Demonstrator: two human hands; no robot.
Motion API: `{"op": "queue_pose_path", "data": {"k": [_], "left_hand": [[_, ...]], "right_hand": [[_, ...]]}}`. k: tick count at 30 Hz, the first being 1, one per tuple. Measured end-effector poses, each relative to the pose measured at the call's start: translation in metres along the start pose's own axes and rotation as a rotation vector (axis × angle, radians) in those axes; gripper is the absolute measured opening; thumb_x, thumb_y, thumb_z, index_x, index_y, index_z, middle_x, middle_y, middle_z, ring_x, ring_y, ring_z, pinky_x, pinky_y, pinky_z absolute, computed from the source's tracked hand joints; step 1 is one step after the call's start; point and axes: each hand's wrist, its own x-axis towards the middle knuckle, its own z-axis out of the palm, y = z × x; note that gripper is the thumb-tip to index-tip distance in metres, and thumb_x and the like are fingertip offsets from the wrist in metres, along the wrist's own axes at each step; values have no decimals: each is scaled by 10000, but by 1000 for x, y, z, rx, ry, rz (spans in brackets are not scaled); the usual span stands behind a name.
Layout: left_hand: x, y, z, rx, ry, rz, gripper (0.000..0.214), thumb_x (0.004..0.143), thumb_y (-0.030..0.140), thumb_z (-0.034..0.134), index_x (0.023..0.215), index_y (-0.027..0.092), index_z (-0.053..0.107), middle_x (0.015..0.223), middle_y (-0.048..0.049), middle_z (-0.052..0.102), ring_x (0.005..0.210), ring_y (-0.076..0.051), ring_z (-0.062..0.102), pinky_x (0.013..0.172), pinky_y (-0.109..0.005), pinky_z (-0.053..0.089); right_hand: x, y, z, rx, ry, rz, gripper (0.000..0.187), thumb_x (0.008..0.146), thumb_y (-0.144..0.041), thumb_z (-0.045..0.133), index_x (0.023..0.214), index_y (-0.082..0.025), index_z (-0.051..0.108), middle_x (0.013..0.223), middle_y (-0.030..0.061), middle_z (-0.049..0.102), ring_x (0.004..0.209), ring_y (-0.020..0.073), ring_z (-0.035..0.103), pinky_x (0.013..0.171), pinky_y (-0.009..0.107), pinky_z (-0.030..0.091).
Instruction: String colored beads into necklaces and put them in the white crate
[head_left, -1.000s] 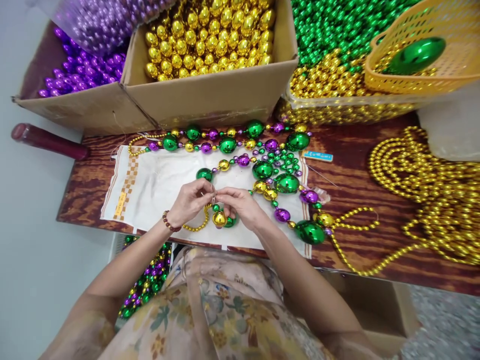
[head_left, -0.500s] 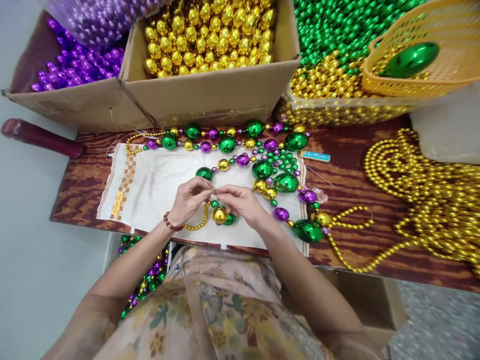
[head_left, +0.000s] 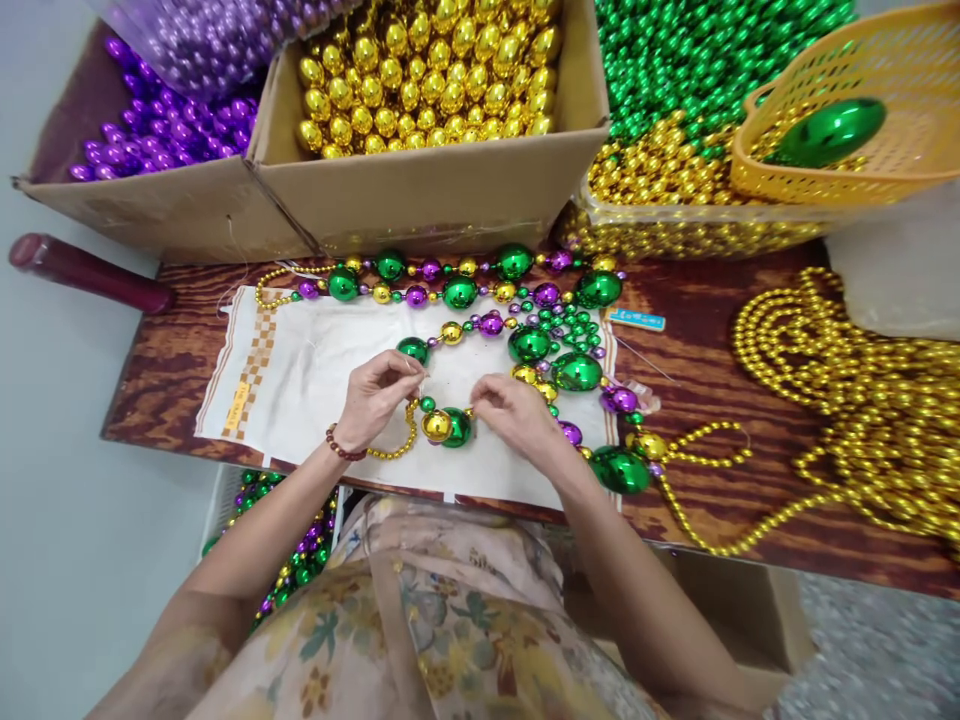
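My left hand [head_left: 381, 398], wearing a brown bead bracelet [head_left: 345, 445], is closed in a pinch on a thin white string [head_left: 424, 384]. Just below its fingertips hang a small green bead [head_left: 427, 404], a shiny gold bead [head_left: 436, 426] and a larger green bead [head_left: 457, 427]. To their right my right hand [head_left: 511, 412] has its fingers pressed together; whatever they pinch is too small or hidden to name. Strung purple, green and gold beads [head_left: 490, 323] curve behind both hands. A loop of small gold beads [head_left: 409, 440] runs under my left hand.
A white cloth [head_left: 315, 350] covers part of the wooden table [head_left: 697, 360]. Cardboard boxes [head_left: 427, 195] of purple and gold beads stand behind it. Gold bead strands [head_left: 877, 430] lie at the right, below an orange basket [head_left: 810, 185]. A needle [head_left: 646, 358] rests near the cloth's right edge.
My right hand has moved away from my left hand, to the right and slightly down. My left hand keeps its pinch on the string. The view has shifted a little.
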Motion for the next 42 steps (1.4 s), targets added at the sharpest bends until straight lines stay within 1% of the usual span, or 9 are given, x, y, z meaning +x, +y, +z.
{"op": "queue_pose_path", "data": {"k": [6, 16, 19, 22, 25, 29, 34, 38, 42], "left_hand": [[-4, -3, 7, -38, -39, 24, 136, 795, 216, 779, 750, 155, 667, 826, -28, 693, 562, -83, 639, 538, -200, 563], [-8, -6, 7, 5, -26, 78, 135, 803, 218, 778, 747, 159, 670, 820, -37, 691, 602, -92, 638, 551, -204, 575], [-9, -8, 7, -1, -34, 66, 137, 809, 218, 773, 749, 157, 666, 827, -37, 694, 579, -85, 634, 544, -203, 568], [-10, -9, 6, -22, -17, 65, 126, 811, 203, 767, 751, 156, 666, 832, -34, 699, 564, -80, 633, 537, -199, 561], [-9, -8, 6, -57, 4, 53, 133, 801, 200, 775, 746, 158, 661, 829, -32, 701, 563, -86, 642, 538, -207, 561], [-9, -5, 10, -57, -11, 13, 176, 793, 258, 789, 736, 163, 653, 816, -32, 694, 561, -93, 633, 537, -224, 550], [-9, -3, 11, -32, 1, -1, 207, 769, 293, 812, 725, 161, 659, 801, -37, 695, 613, -103, 630, 564, -228, 546], [-9, -4, 5, -58, 2, -66, 234, 757, 314, 822, 742, 157, 649, 814, -40, 712, 635, -118, 659, 600, -247, 560], [-9, -7, 1, -160, 65, -139, 281, 765, 343, 819, 780, 171, 598, 752, -17, 724, 770, -168, 725, 878, -375, 577]], "right_hand": [[-4, -10, 10, 320, -77, 53, 268, 751, -407, 686, 879, -175, 724, 661, -6, 608, 542, 102, 466, 515, 239, 313], [8, -18, 42, 582, -134, 196, 276, 679, -414, 717, 749, -161, 632, 564, -52, 486, 483, 64, 359, 462, 207, 205], [8, -18, 30, 289, -110, 59, 171, 756, -347, 605, 754, -177, 595, 623, -30, 516, 526, 91, 419, 507, 217, 301], [1, -18, 4, -374, 0, -112, 78, 791, -204, 546, 757, -176, 610, 771, 31, 603, 667, 140, 531, 610, 250, 367], [-7, -18, -18, -787, 113, -69, 155, 816, -152, 538, 895, -163, 670, 939, 92, 651, 769, 188, 592, 642, 275, 380], [-6, -18, -9, -312, -8, -95, 289, 867, -261, 552, 1117, -178, 670, 948, 72, 671, 637, 148, 577, 581, 269, 412], [8, -20, 20, 256, -270, -25, 258, 791, -428, 654, 844, -176, 676, 736, 9, 625, 570, 108, 501, 534, 230, 413], [5, -16, 14, 136, -186, -75, 232, 838, -389, 606, 783, -171, 664, 617, -17, 563, 575, 112, 492, 552, 225, 382], [-3, -3, 0, -167, -157, -111, 198, 847, -294, 565, 720, -177, 660, 567, -22, 559, 549, 112, 488, 551, 231, 332]]}}
